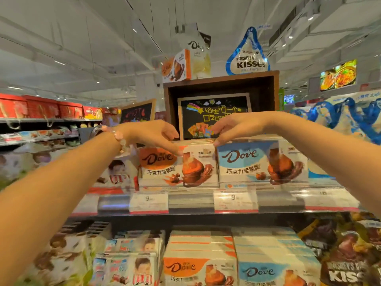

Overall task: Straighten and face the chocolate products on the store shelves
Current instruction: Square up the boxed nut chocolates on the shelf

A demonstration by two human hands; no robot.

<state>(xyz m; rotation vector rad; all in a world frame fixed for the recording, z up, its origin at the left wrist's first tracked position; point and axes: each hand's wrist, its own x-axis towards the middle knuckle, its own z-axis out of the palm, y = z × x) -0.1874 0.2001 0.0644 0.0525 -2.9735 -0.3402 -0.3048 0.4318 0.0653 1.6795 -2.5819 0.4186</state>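
Observation:
An orange Dove box (165, 172) stands facing front on the upper shelf, next to a blue Dove box (241, 164) on its right. My left hand (150, 135) reaches over the orange box's top left, thumb on the front face and fingers over the top edge. At the box's top right corner, by the seam with the blue box, my right hand (235, 126) pinches the top edge the same way. More orange Dove boxes (198, 263) and blue Dove boxes (272, 263) are stacked on the lower shelf.
The shelf rail carries price tags (148, 201). Kinder packs (119, 172) stand left of the Dove boxes, Kisses bags (346, 271) at lower right. A wooden display box (171, 112) with a chalkboard sign (214, 116) sits behind my hands, with display packs on top.

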